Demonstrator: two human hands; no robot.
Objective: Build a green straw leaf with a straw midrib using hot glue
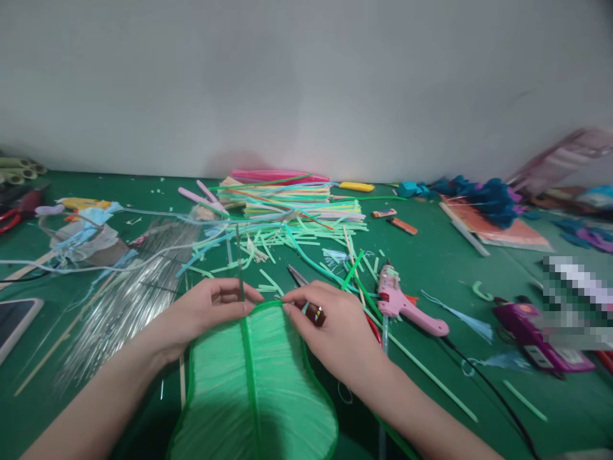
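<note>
Between my hands is a large green leaf-shaped piece (282,383) with a darker green edging and a raised middle rib. A thin straight stem (239,262) sticks up past its top edge. My left hand (211,303) pinches the leaf's top edge beside the stem. With thumb and forefinger my right hand (325,316) grips the same edge a little further right; a ring shows on one finger. Scissors (297,276) lie partly hidden behind my right hand. A pink glue gun (405,300) rests just right of that hand.
Thin metal wires (138,300) lie in a bundle at left. Behind the leaf are piled coloured strips (287,204) and cut green pieces. Two lighters (402,225), dark blue flowers (498,198) and a purple device (541,335) lie at right. A phone (16,322) sits far left.
</note>
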